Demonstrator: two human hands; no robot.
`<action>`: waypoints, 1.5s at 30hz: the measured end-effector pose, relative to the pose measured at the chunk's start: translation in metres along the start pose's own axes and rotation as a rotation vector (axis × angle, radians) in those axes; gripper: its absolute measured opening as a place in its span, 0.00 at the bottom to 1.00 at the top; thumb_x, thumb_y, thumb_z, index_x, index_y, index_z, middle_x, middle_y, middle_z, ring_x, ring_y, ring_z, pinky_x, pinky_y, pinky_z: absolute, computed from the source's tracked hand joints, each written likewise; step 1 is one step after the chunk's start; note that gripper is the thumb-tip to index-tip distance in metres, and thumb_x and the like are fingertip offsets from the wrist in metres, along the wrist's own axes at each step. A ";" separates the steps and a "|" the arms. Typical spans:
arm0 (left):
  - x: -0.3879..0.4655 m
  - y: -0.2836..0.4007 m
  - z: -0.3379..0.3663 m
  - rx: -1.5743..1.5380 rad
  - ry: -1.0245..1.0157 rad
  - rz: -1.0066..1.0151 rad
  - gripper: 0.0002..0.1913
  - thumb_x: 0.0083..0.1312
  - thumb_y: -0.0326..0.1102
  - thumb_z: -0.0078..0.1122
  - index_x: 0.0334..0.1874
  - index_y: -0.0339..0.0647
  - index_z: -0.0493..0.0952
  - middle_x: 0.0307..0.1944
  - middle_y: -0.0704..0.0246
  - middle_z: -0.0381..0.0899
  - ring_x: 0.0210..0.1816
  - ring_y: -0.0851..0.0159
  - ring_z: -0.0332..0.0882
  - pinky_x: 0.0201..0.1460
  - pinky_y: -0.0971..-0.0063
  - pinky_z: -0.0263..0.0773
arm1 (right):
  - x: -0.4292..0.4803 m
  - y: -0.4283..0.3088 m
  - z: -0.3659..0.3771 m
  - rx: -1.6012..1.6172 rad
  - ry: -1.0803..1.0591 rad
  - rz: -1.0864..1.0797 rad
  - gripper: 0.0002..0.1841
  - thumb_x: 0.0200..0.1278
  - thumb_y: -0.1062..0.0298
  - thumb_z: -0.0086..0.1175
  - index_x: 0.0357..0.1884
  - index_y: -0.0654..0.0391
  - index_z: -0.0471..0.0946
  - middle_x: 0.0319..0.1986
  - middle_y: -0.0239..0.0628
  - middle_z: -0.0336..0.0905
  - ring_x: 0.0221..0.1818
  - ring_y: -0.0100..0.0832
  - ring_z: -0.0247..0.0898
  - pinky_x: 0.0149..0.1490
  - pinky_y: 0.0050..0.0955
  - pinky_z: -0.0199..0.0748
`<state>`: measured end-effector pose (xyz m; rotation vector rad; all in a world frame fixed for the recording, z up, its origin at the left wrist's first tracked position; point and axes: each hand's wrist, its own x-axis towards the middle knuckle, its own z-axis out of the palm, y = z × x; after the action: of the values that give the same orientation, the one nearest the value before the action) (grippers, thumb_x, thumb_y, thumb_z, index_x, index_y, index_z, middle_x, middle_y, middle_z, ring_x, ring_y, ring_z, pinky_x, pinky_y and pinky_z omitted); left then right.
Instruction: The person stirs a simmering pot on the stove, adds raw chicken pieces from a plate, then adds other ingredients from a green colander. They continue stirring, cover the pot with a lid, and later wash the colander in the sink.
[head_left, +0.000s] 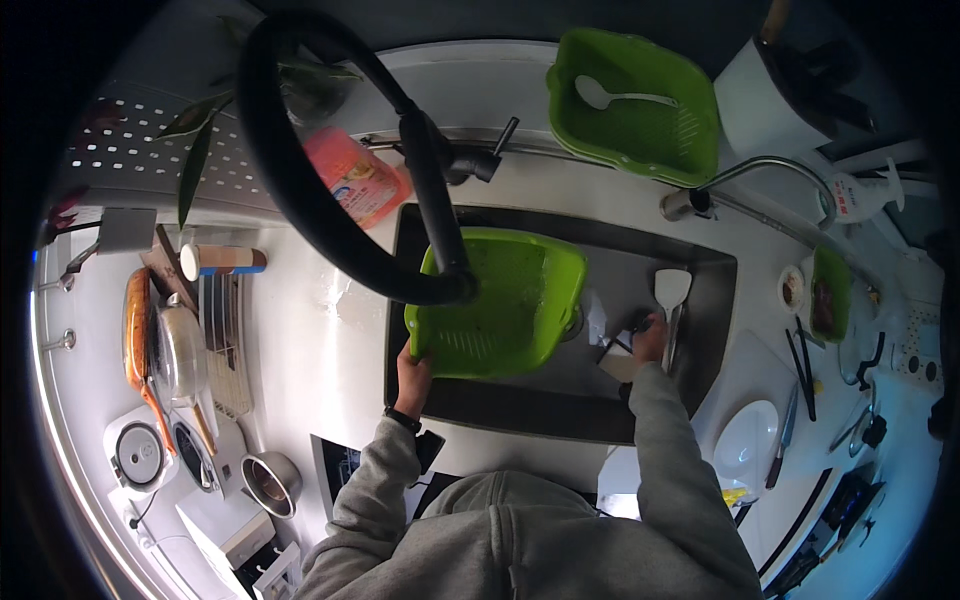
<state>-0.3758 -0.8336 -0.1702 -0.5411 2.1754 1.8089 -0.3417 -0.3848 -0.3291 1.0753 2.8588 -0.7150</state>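
Note:
In the dark sink (517, 405), a green plastic basin (510, 322) with drain slots stands below the arched black faucet (454, 247). My left hand (414, 381) grips its near left rim. Over the sink's right side, my right hand (649, 341) is curled at a small dark object. What that object is, and whether my fingers are closed around it, I cannot tell. Close beside this hand lies a white spatula (672, 285). A piece of whitish material (596, 319) and a flat beige piece (619, 367) rest on the sink floor between the basin and my right hand.
Behind the sink stand a pink bottle (360, 180), a green basket (630, 135) with a white ladle (596, 91), and a thin steel faucet (684, 202). On the right are a white plate (750, 442), a knife (784, 435) and black tongs (802, 367). Pans (180, 349) stand left.

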 end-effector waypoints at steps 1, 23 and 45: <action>0.002 0.001 -0.001 0.046 0.007 0.008 0.20 0.64 0.16 0.44 0.57 0.34 0.73 0.46 0.68 0.81 0.48 0.71 0.77 0.52 0.79 0.71 | -0.001 -0.022 -0.017 0.164 0.020 -0.154 0.22 0.46 0.79 0.59 0.48 0.58 0.73 0.43 0.45 0.74 0.49 0.51 0.71 0.51 0.40 0.71; -0.011 -0.037 0.033 -0.089 0.028 -0.026 0.23 0.62 0.16 0.46 0.61 0.35 0.71 0.50 0.64 0.80 0.51 0.68 0.77 0.54 0.78 0.70 | -0.067 -0.203 -0.020 0.150 -0.115 -0.793 0.15 0.49 0.81 0.52 0.41 0.57 0.73 0.45 0.43 0.70 0.46 0.48 0.68 0.51 0.45 0.69; -0.030 0.083 -0.001 0.602 0.066 0.440 0.32 0.60 0.14 0.40 0.68 0.45 0.65 0.65 0.60 0.67 0.68 0.51 0.63 0.65 0.69 0.64 | -0.142 -0.235 0.005 -0.360 -0.736 -0.488 0.10 0.57 0.73 0.53 0.41 0.60 0.78 0.40 0.51 0.77 0.43 0.54 0.73 0.49 0.44 0.73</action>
<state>-0.3859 -0.8182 -0.0839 0.0183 2.8709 1.1842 -0.3816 -0.6309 -0.2134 0.0247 2.4287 -0.4354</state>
